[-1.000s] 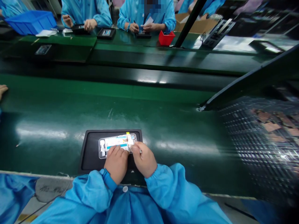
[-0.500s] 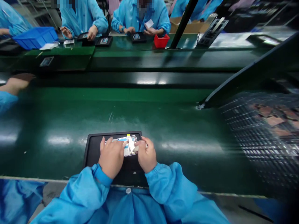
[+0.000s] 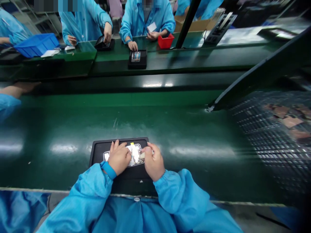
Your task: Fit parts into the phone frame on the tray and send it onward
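A phone frame (image 3: 134, 154) with a white inner part and a small yellow tab lies on a black tray (image 3: 98, 152) at the near edge of the green conveyor belt. My left hand (image 3: 118, 158) rests flat over the frame's middle and left part, fingers spread across it. My right hand (image 3: 152, 160) is curled at the frame's right end, thumb and fingers pinching a small pale piece against it. Both sleeves are light blue.
Across the belt (image 3: 155, 123), people in blue coats work at black trays (image 3: 137, 60). A blue bin (image 3: 36, 43) stands far left, a red bin (image 3: 165, 41) in the middle. A dark mesh rack (image 3: 274, 136) fills the right side. Another person's arm (image 3: 14, 92) lies at the left.
My left hand slid up from the frame's near edge to cover its middle. My right hand stays at the right end. A person opposite pushed a black tray toward the belt.
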A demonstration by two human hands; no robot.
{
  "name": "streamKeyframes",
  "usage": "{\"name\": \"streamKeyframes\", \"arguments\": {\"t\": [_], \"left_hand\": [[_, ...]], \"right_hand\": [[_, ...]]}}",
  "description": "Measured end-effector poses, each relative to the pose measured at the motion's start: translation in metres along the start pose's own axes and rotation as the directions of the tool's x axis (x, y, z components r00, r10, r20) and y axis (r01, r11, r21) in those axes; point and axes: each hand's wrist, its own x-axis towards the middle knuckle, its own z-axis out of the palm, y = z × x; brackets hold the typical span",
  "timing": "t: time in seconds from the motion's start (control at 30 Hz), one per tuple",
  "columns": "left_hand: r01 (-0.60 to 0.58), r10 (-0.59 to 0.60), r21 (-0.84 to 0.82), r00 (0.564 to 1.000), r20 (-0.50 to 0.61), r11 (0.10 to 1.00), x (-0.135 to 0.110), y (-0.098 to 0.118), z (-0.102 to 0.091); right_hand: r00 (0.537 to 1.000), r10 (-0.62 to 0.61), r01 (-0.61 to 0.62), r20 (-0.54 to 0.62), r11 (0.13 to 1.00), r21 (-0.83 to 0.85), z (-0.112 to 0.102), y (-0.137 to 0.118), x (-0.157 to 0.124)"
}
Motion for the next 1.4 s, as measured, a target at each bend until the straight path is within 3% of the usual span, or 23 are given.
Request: {"name": "streamKeyframes", "arguments": {"t": [0.13,0.27,0.53,0.73,1.4], "left_hand": [[0.032,-0.033,-0.051,0.999,-0.024,0.998,-0.002,-0.002,0.002],[-0.036,0.037,-0.039,0.999,0.023,0.999,-0.004,-0.008,0.003],[-0.162,0.181,0.136,0.973,-0.142,0.977,-0.013,-0.008,0.014],[-0.204,0.236,0.179,0.954,-0.186,0.962,-0.016,-0.004,0.016],[-0.211,0.248,0.166,0.938,-0.244,0.963,-0.018,-0.001,0.018]], "right_hand": [[0.995,0.069,-0.071,0.071,0.997,0.029,0.003,-0.001,0.008],[0.995,0.069,-0.077,0.076,0.991,0.108,0.014,-0.004,0.016],[0.997,0.068,-0.072,0.029,0.988,0.134,0.025,-0.002,0.015],[0.999,0.038,-0.038,0.02,0.999,0.027,0.023,-0.005,0.016],[0.999,-0.028,0.029,0.043,1.0,-0.006,0.02,-0.008,0.016]]}}
